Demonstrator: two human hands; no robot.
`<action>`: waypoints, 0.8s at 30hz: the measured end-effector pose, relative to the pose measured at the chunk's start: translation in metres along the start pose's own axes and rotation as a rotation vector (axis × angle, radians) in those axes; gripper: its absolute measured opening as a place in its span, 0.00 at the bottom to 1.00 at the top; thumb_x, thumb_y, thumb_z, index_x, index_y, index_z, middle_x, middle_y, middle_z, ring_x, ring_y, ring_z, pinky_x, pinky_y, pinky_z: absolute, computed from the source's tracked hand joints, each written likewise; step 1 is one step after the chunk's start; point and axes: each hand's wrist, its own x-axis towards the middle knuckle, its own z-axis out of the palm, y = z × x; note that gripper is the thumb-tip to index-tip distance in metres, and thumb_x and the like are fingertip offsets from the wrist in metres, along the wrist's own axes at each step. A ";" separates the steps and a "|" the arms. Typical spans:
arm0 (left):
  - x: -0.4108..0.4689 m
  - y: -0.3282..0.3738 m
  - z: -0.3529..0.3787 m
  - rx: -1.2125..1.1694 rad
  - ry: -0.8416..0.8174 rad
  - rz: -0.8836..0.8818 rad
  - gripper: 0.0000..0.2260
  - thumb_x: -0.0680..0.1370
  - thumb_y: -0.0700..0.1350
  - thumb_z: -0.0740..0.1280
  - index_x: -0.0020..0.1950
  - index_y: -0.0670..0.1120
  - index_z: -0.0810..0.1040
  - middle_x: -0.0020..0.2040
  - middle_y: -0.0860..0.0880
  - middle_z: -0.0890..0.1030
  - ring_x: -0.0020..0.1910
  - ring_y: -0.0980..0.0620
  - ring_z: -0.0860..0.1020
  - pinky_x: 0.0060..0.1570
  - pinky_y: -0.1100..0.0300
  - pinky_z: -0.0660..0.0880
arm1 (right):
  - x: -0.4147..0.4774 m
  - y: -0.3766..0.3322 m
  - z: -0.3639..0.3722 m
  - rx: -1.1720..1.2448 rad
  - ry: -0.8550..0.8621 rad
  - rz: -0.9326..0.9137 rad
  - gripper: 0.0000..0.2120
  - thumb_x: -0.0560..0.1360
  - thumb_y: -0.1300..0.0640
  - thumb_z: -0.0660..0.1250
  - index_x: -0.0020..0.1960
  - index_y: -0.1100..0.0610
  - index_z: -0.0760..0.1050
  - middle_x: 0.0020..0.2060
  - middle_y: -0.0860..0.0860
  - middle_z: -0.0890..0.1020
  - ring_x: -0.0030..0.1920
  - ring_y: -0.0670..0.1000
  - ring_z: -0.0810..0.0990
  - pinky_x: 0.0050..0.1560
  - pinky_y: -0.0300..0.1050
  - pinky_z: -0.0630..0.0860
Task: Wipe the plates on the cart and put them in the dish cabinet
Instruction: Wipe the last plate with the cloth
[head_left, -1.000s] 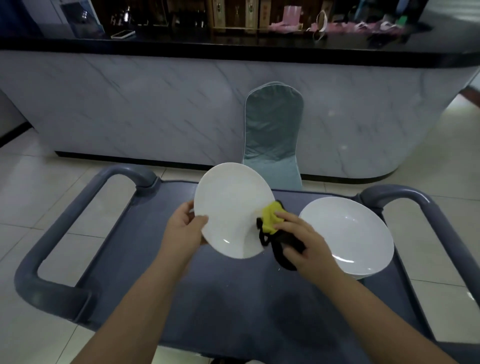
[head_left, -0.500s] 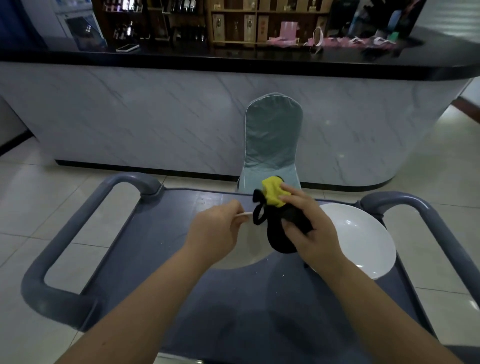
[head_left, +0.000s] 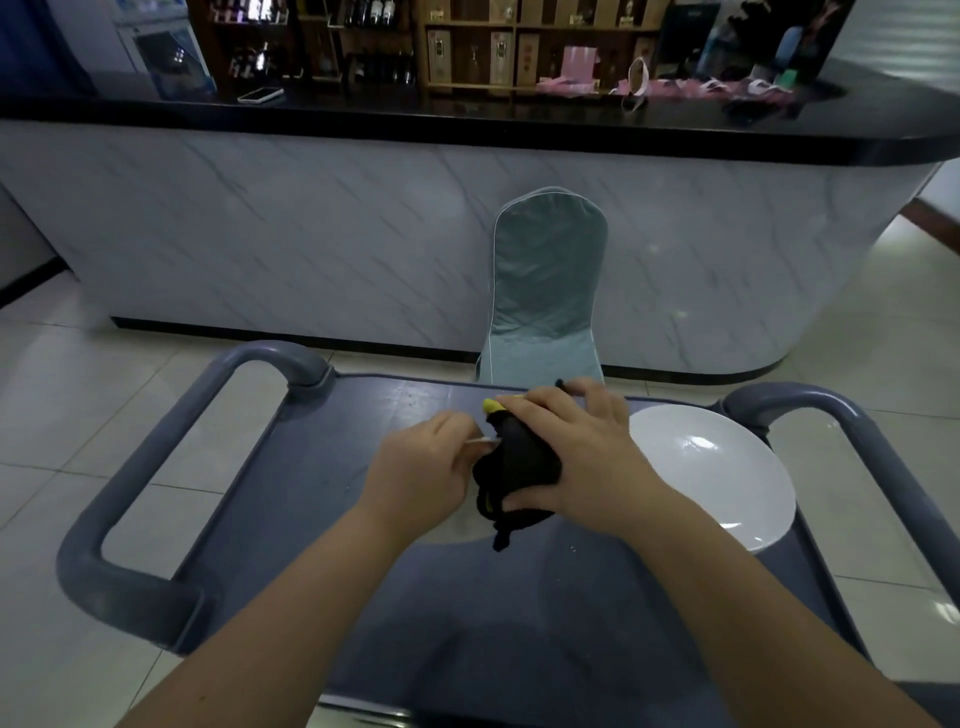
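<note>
Head view: left hand (head_left: 421, 467) grips plate (head_left: 460, 525) edge-on (right hand (head_left: 582, 457) clasps cloth (head_left: 519, 457)).

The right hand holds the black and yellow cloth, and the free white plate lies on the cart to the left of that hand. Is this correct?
No. The head view shows the free white plate lying on the cart to the right of the right hand, not the left. That hand does hold the black and yellow cloth.

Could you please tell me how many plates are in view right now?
2. One white plate lies on the cart at the right; the other plate is held in the left hand, mostly hidden by the cloth and right hand.
</note>
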 end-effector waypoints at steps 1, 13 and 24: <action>0.000 0.001 -0.001 -0.017 0.002 0.012 0.12 0.78 0.46 0.62 0.37 0.42 0.76 0.33 0.49 0.77 0.26 0.49 0.71 0.23 0.57 0.67 | 0.006 -0.004 0.001 0.004 0.007 -0.020 0.42 0.62 0.33 0.73 0.72 0.44 0.66 0.66 0.43 0.70 0.69 0.56 0.58 0.68 0.54 0.54; 0.007 0.003 -0.036 -0.384 0.312 -0.390 0.06 0.76 0.42 0.68 0.39 0.46 0.76 0.35 0.52 0.77 0.34 0.55 0.75 0.35 0.64 0.71 | 0.016 -0.005 -0.024 0.737 0.156 0.160 0.29 0.60 0.54 0.83 0.56 0.42 0.75 0.50 0.37 0.81 0.53 0.40 0.79 0.53 0.33 0.74; 0.016 -0.007 0.015 0.020 -0.053 -0.003 0.10 0.78 0.49 0.61 0.50 0.44 0.77 0.42 0.48 0.80 0.43 0.48 0.72 0.36 0.56 0.71 | 0.001 0.001 0.011 0.600 0.270 0.308 0.20 0.62 0.52 0.77 0.49 0.45 0.73 0.41 0.42 0.80 0.42 0.45 0.79 0.44 0.42 0.77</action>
